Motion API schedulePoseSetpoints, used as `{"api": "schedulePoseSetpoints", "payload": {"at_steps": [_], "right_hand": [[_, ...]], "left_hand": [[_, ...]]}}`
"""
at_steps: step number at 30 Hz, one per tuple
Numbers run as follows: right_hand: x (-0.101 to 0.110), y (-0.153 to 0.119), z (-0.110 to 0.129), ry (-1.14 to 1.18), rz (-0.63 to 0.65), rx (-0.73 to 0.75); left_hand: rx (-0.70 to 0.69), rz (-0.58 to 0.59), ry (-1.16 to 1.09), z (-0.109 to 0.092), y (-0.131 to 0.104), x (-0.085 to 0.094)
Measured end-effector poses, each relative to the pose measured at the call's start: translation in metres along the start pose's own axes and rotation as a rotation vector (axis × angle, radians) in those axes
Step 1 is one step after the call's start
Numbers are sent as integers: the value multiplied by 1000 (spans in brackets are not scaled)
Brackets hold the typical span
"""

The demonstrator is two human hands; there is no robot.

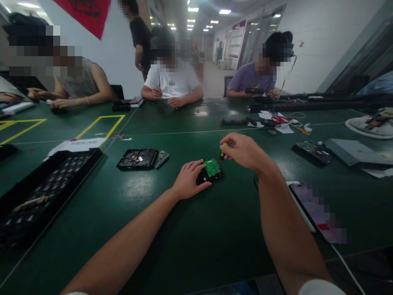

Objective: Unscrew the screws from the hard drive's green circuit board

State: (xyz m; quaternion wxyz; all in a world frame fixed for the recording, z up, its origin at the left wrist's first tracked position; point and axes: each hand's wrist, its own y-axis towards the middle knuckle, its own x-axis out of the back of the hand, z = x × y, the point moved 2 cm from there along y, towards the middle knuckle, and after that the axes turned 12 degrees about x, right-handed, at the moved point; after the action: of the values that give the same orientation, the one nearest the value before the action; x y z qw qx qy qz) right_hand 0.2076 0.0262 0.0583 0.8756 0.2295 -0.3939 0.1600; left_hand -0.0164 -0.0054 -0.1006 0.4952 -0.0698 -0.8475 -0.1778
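Observation:
A hard drive [211, 176] lies on the green table in front of me, its green circuit board [212, 167] facing up. My left hand [190, 179] grips the drive from the left, fingers over its far side and thumb along its near edge. Pinched in my right hand [238, 150] is a short screwdriver [222, 153] with a yellow and black handle. It points down beside the drive's far right corner; whether its tip touches anything I cannot tell.
To the left sit an opened black drive casing [137, 159], a loose circuit board [162, 158] and a long black tray [46, 192]. A phone [316, 213] lies by my right forearm. Another drive [312, 153] and a grey metal box [359, 152] stand right. Several people work across the table.

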Motion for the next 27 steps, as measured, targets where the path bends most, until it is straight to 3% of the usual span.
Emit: {"api": "schedulePoseSetpoints", "payload": {"at_steps": [7,15,20,27], "right_hand": [[3,0,5,-47,39,80],[1,1,-1,-16,-15,31],[2,1,6,-89,13,104],[0,1,1,-15,-28,17]], "left_hand": [[-2,4,2,-1,0,3],[2,5,-3,0,0,2],[0,1,-1,1,0,0],[1,2,-10,1,0,0]]}}
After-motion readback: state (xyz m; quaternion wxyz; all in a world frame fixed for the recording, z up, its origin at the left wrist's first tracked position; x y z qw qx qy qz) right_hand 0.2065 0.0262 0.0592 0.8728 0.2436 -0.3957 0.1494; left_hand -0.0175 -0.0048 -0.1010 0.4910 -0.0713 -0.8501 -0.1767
